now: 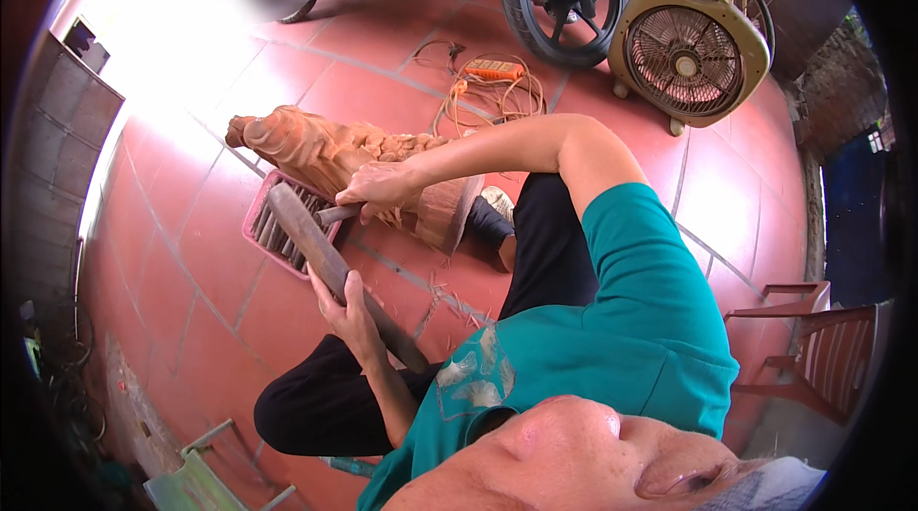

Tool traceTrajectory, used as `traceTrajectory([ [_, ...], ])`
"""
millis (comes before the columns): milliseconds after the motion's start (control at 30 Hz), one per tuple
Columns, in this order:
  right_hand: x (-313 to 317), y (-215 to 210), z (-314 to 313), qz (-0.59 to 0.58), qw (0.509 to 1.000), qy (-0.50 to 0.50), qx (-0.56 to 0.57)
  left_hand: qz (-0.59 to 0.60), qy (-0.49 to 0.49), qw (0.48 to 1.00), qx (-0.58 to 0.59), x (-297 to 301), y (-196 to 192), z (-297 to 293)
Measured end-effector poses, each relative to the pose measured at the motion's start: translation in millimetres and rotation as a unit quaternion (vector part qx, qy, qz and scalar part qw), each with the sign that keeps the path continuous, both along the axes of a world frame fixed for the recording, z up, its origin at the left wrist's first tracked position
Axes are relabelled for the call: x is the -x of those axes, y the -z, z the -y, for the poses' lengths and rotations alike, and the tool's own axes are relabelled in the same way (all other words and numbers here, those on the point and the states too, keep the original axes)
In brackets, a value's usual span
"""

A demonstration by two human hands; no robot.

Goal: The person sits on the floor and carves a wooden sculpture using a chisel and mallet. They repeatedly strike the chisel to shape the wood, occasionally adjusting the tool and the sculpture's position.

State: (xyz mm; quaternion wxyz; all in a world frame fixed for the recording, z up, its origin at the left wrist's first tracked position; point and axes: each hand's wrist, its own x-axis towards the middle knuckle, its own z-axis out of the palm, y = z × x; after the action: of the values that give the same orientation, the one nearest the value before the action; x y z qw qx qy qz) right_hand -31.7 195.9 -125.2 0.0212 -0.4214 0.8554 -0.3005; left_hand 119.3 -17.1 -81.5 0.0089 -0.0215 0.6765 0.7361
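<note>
The left hand [352, 315] clasped a wooden club [318, 248], the right hand [380, 184] a tool [337, 215], seemingly readying a stroke that needed aim at the carving [311, 143].

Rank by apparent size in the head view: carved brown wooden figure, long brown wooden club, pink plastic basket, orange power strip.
1. Carved figure
2. Wooden club and pink basket, too alike to rank
3. Orange power strip
</note>
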Motion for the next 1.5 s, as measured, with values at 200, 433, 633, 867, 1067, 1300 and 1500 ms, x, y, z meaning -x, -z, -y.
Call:
traceTrajectory([
  [200,-2.1,-5.1,-5.6,0.036,0.999,0.004,-0.009,-0.04,-0.026,0.998,-0.037,6.9,10.2,9.9],
  [433,-12.0,-13.2,-10.3,0.046,0.998,0.033,-0.001,-0.042,-0.008,0.999,-0.012,3.0,9.3,8.8],
  [633,-11.8,-11.8,-26.6,0.051,0.992,0.113,0.02,-0.008,0.025,0.999,-0.035,3.1,4.9,6.2],
  [867,-9.9,-19.9,-32.7,0.073,0.983,0.154,0.065,-0.065,0.017,0.998,-0.012,8.5,23.0,8.8],
  [1067,-3.9,-10.3,-36.7,-0.004,0.992,0.122,0.03,-0.094,0.018,0.995,0.002,10.3,23.9,8.2],
  [1300,-11.6,-21.8,-32.8,0.01,0.994,0.108,0.022,-0.042,0.031,0.998,-0.02,1.3,3.1,6.0],
  [1500,-21.3,-35.4,-20.2,0.023,0.996,0.066,-0.052,-0.058,0.014,0.996,0.059,-0.6,4.1,2.1],
])
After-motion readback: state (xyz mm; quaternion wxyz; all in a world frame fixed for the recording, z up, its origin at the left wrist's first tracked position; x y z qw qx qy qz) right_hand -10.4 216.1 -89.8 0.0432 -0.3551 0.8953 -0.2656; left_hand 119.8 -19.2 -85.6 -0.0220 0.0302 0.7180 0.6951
